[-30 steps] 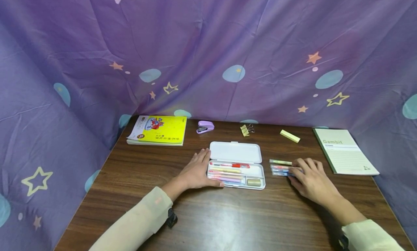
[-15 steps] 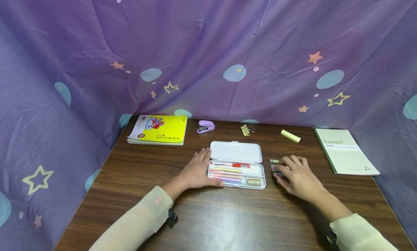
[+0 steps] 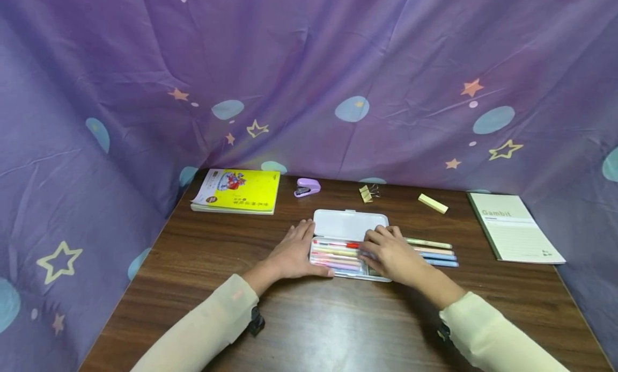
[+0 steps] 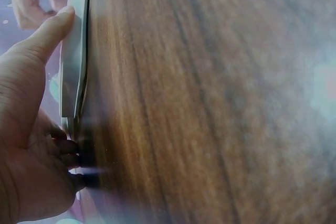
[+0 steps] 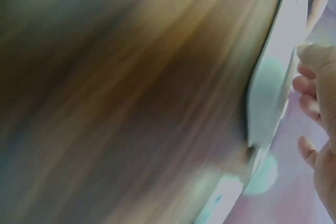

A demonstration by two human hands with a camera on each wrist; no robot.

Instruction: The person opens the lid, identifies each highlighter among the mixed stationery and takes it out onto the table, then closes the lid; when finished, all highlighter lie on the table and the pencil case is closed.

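Note:
An open white pencil case point(image 3: 347, 225) lies on the wooden table, its lid tipped back. Inside are a red pen point(image 3: 351, 245) and several pastel pens point(image 3: 335, 262). My left hand point(image 3: 289, 255) holds the case's left end, thumb along the near rim and fingers by the far left corner. Over the right part of the case is my right hand point(image 3: 392, 255), fingers loosely bent, hiding that compartment. In the right wrist view, the right hand point(image 5: 321, 98) shows nothing between thumb and fingers. Several pens, including a green pen point(image 3: 429, 243), lie just right of the case.
Along the back stand yellow books point(image 3: 243, 192), a purple stapler point(image 3: 307, 187), a gold binder clip point(image 3: 368, 193) and a pale yellow block point(image 3: 433, 203). A notebook point(image 3: 514, 227) lies at the right. A purple curtain point(image 3: 309, 93) surrounds the table point(image 3: 318, 329).
My right hand has moved left from the loose pens to over the pencil case, leaving those pens uncovered on the table. My left hand has stayed at the case.

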